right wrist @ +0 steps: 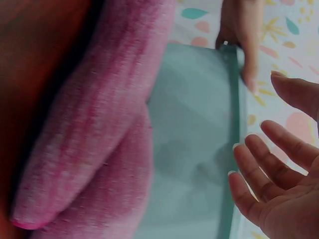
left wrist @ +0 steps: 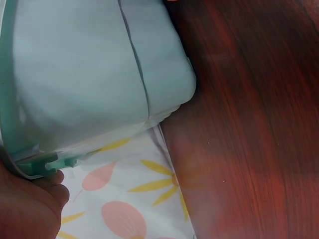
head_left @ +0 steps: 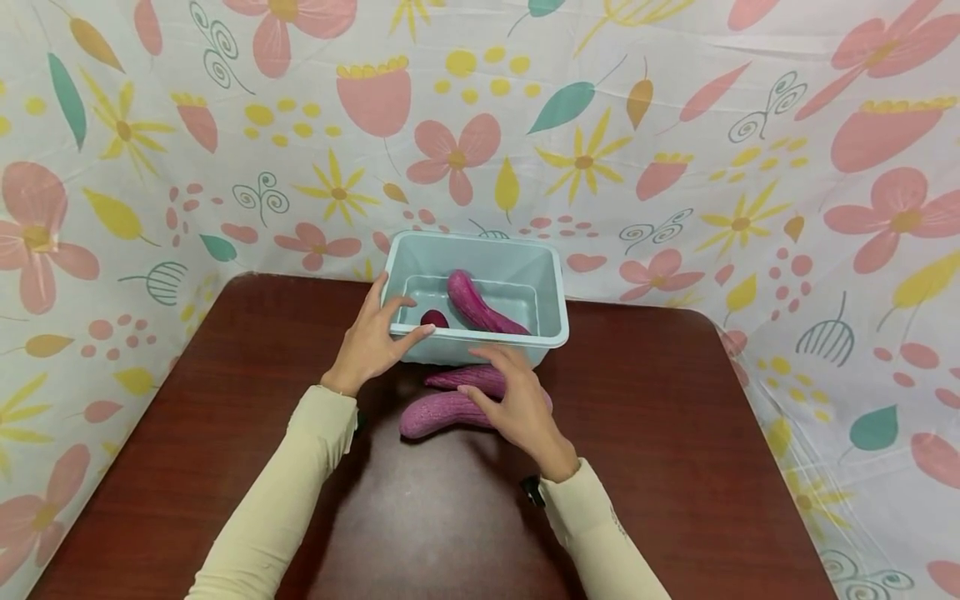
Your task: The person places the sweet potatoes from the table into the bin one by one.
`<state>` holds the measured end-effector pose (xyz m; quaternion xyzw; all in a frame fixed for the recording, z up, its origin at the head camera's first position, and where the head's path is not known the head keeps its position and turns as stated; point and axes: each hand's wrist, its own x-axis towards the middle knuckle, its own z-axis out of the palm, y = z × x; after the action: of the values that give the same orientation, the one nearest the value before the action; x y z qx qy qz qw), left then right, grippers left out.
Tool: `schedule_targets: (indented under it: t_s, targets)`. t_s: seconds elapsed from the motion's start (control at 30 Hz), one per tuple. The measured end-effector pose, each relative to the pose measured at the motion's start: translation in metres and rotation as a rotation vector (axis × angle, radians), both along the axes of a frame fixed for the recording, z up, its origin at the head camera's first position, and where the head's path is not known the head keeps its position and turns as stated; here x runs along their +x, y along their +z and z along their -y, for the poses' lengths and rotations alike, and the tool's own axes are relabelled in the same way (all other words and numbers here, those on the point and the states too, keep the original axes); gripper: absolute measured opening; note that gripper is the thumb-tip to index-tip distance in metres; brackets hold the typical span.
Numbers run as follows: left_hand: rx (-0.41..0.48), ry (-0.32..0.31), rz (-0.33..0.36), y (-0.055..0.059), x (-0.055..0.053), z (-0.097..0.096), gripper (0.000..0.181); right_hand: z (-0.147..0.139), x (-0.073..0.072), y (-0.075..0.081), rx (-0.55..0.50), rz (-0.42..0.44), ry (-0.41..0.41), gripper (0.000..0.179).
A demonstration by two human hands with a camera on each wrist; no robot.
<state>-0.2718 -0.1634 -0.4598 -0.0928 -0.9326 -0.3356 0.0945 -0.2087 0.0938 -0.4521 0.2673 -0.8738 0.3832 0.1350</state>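
Note:
A pale blue-green plastic basin (head_left: 472, 252) stands at the back of the table. In it lie a long purple eggplant (head_left: 483, 310) and a dark purple rounded piece (head_left: 433, 318), partly hidden by the front rim. My left hand (head_left: 367, 343) holds the basin's left front corner, thumb along the front rim and fingers hooked by the edge in the left wrist view. Two more eggplants, a front one (head_left: 441, 412) and a back one (head_left: 467, 379), lie before the basin. Above their right ends is my right hand (head_left: 523, 408), fingers loose and spread, holding nothing.
The dark red-brown wooden table (head_left: 645, 433) reaches toward me on both sides of the basin. A white flower-print sheet (head_left: 675, 150) hangs right behind the table's back edge and along its sides.

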Motion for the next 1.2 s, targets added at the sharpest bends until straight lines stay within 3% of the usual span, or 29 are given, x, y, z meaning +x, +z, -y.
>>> schedule_targets:
  t_s: [0.3,0.67,1.2]
  targets:
    - [-0.005,0.003,0.013,-0.001,0.001,-0.001,0.064,-0.002,0.001,-0.024,0.014,0.061,0.032,0.048]
    - [0.012,-0.002,-0.023,-0.001,0.002,-0.001,0.053,-0.009,-0.002,-0.040,0.060,0.105,0.048,0.049]
    - [0.026,0.000,-0.022,-0.005,0.002,-0.001,0.054,-0.005,0.001,-0.046,0.108,0.228,0.084,0.051]
